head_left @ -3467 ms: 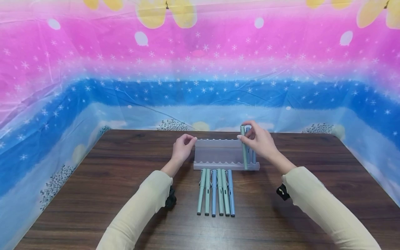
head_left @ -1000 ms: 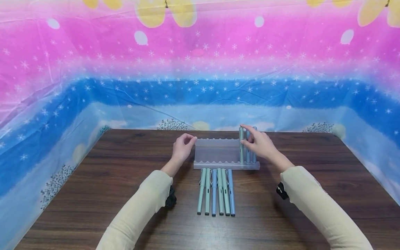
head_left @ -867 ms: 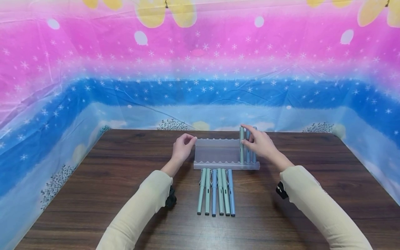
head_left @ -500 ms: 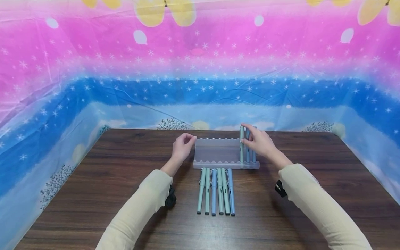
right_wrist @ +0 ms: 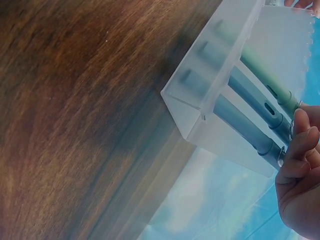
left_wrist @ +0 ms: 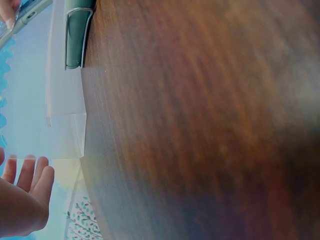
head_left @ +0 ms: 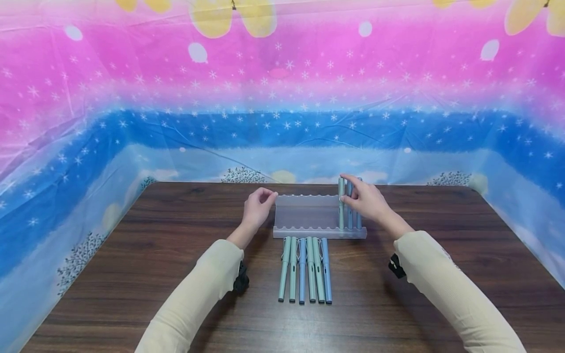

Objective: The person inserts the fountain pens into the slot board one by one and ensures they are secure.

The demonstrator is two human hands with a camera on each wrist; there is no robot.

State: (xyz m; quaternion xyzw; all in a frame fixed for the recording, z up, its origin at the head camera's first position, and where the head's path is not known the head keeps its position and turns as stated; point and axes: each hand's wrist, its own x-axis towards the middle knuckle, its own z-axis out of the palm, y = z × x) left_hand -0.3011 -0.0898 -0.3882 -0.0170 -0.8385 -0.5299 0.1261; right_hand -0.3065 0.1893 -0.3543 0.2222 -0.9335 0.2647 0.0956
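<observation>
A translucent pen rack (head_left: 306, 212) with scalloped edges stands on the table. My left hand (head_left: 258, 208) pinches its upper left corner between thumb and fingers. At the rack's right end my right hand (head_left: 368, 198) holds the upper part of a green pen (head_left: 341, 211), thumb on its side and index finger at its top. This pen stands upright in a slot, its lower end behind the rack's front lip in the right wrist view. Just right of it stand two blue pens, the nearer one (right_wrist: 255, 97) and the end one (right_wrist: 240, 122), partly covered by my fingers in the head view.
Several capped pens, green (head_left: 293, 269) and blue (head_left: 302, 271), lie side by side in front of the rack, clips toward it. The brown wooden table (head_left: 176, 255) is bordered by a printed cloth (head_left: 282, 132) at the back and sides.
The green pen was tilted in front of the rack; now it stands upright in a slot left of the blue pens, my right hand still on it. My left hand has stayed at the corner.
</observation>
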